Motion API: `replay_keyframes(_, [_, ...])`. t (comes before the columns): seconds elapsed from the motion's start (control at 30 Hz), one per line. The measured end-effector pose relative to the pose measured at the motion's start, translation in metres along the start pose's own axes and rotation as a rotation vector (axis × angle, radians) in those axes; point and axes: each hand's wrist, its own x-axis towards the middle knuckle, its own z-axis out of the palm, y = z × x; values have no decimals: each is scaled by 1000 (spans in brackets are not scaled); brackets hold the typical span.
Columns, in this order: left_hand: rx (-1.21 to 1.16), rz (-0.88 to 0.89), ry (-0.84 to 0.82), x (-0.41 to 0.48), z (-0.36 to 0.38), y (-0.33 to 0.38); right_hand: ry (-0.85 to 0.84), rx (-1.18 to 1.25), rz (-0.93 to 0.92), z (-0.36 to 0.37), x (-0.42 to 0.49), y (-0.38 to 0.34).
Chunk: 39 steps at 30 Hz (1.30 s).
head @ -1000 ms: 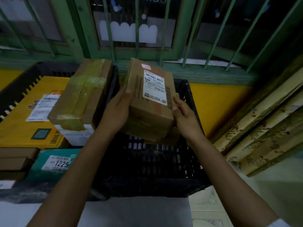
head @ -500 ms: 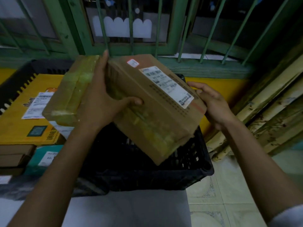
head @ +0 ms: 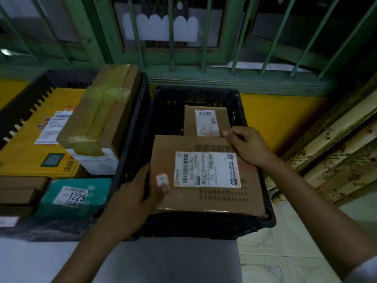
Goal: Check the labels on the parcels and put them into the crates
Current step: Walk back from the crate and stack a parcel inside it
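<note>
Head view: the large parcel (head: 208, 176) lies label-up inside the black crate (head: 204, 227), with a smaller parcel (head: 206, 121) at its 12 o'clock. The left hand (head: 134, 203) grips its 9 o'clock edge, thumb on top; the right hand (head: 247, 145) has curled fingers pressing the 1 o'clock corner. Stiff cardboard, probably moderately heavy: hold opposite edges.

I'm reading "843-X64 059" running sideways on the white shipping label (head: 207, 170) of the big brown parcel (head: 208, 199) lying in the black crate (head: 204, 225). Over on the teal parcel (head: 75, 198), I'm making out "1225" in bold on its white sticker (head: 71, 196). The smaller parcel's label (head: 206, 122) and the yellow box's label (head: 53, 127) are showing barcodes, but I'm finding their print too blurred to read.
</note>
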Motion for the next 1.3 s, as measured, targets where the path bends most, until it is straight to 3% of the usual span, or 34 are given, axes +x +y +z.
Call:
replay_keyframes(0.23, [256,-208,-353,60,35,-12,-231,-707,-46,21,-14,16])
replay_keyframes(0.33, [299,-261,-429,78,46,-16,-492,-745,-97,26,-29,14])
replay_keyframes(0.43, [360,-302,-488,85,56,-16,-853,-742,9,41,-47,13])
replay_keyframes(0.5, [385,-321,-528,88,61,-15,-922,-744,48,44,-44,15])
replay_keyframes(0.83, [453,-341,-518,98,61,-10,-874,-792,-20,52,-36,22])
replay_keyframes(0.97, [551,-214,-392,95,60,-11,-815,-669,-27,38,-39,19])
replay_keyframes(1.03, [432,-129,-267,93,59,-8,-659,-567,-67,30,-45,11])
replay_keyframes(1.13, [189,62,-74,90,56,4,-271,-272,-92,20,-56,-7])
replay_keyframes(1.2, [157,178,6,82,57,15,-49,-147,-31,17,-69,-16])
replay_keyframes(1.3, [90,303,33,74,64,31,143,17,75,18,-94,-27])
